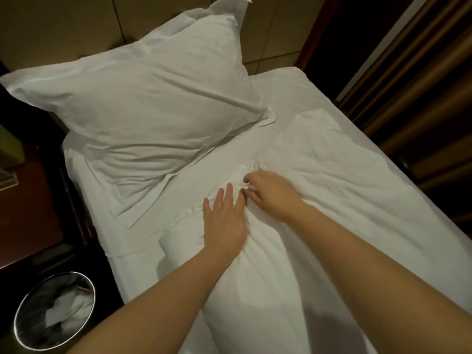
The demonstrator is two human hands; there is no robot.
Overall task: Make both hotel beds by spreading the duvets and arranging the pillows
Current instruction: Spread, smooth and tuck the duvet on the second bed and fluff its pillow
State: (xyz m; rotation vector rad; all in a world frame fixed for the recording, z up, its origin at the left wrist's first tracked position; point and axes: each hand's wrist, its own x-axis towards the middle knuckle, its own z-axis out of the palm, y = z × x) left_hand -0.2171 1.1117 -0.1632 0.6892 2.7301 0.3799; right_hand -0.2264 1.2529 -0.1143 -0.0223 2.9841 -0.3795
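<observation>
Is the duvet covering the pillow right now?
No, the pillow lies uncovered on the sheet at the top, and the duvet is bunched up farther down.

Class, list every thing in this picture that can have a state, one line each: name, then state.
pillow: lying at the head of the bed, creased.
duvet: bunched and wrinkled, not yet spread flat.
sheet: fitted, bare between pillow and duvet.
left hand: open, flat on the duvet.
right hand: fingers curled, pinching a duvet fold.
bin: upright on the floor, lined, uncovered.
</observation>
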